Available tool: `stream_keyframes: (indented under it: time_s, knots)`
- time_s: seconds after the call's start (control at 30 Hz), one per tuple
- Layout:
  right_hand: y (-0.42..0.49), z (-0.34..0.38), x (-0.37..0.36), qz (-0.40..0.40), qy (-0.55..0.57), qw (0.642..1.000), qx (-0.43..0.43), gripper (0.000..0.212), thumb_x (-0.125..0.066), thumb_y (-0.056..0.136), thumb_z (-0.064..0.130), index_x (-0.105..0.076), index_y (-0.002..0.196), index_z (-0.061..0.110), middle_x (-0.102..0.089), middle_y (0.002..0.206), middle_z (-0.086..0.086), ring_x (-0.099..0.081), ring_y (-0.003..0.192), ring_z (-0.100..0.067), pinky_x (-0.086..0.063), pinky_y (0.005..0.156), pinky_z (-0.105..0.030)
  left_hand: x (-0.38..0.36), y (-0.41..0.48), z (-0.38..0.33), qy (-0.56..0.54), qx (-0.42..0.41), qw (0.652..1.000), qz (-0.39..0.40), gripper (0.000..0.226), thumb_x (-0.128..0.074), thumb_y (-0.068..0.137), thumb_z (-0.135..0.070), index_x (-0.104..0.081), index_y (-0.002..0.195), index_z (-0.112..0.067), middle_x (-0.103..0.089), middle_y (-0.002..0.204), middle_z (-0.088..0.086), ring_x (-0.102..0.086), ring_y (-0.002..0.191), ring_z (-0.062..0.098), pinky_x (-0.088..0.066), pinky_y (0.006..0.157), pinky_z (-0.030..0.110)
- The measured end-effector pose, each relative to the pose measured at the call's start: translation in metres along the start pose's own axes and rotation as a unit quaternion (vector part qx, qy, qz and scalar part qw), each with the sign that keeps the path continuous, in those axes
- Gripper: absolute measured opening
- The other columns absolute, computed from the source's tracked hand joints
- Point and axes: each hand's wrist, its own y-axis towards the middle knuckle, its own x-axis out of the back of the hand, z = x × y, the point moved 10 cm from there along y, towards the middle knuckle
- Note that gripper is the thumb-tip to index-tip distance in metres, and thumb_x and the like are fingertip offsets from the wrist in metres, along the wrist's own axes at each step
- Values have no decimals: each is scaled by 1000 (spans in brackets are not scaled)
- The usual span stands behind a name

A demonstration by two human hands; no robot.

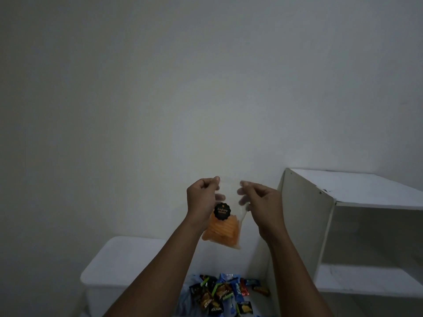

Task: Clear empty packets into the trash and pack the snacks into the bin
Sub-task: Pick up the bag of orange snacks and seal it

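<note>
Bare grey wall (160,88) fills my view. Low at left sits a white bin (109,271), then a packet pile (219,294), then a white shelf (343,225) at right. Above the pile hangs a clear bag (225,225), long axis upright, orange chips at the bottom. My left hand (201,202) and right hand (261,204) pinch its top corners.

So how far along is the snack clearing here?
Nothing visibly packed yet. In hand: the left hand and right hand hold up a clear bag of orange chips by its top. Left: the pile of snack packets beside the white lidded bin.
</note>
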Motion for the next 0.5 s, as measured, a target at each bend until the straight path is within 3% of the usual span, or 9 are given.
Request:
stream_keyframes:
  time_s: [0.1, 0.17, 0.3, 0.37, 0.5]
  knots:
    - [-9, -25, 6, -14, -22, 999, -22, 13, -64, 96, 17, -76, 98, 13, -76, 78, -3, -70, 63, -18, -56, 56, -31, 26, -3, 19, 117, -16, 990, -75, 27, -79, 82, -32, -67, 99, -16, -65, 96, 4, -64, 80, 19, -52, 70, 30]
    - [-15, -38, 10, -28, -20, 999, -27, 14, -63, 97, 16, -75, 104, 12, -77, 83, -1, -73, 70, -17, -60, 62, -32, 33, -7, 27, 178, -24, 979, -99, 31, -80, 80, -37, -66, 98, -17, -64, 97, 4, -62, 85, 18, -47, 67, 26]
    - [-24, -54, -2, 45, -21, 998, -29, 14, -65, 95, 12, -78, 101, 12, -78, 91, -1, -74, 87, -17, -61, 80, -36, -2, -21, 59, 51, 123, 990, 37, 33, -70, 89, -41, -68, 106, -12, -71, 100, 9, -71, 87, 25, -61, 68, 37]
    - [-28, -59, -5, 72, -32, 996, -28, 14, -65, 94, 12, -79, 95, 15, -78, 90, -1, -74, 89, -18, -61, 82, -38, -9, -22, 62, 14, 129, 990, 54, 30, -68, 92, -35, -69, 110, -11, -72, 103, 10, -73, 89, 28, -63, 68, 41]
    - [-27, -65, -1, 68, 27, 995, -64, 20, -57, 97, 11, -76, 94, 7, -77, 91, -11, -73, 92, -27, -61, 82, -40, -14, -21, 65, 64, 105, 989, 82, 22, -69, 92, -31, -74, 103, -13, -76, 99, 7, -73, 91, 24, -62, 76, 44]
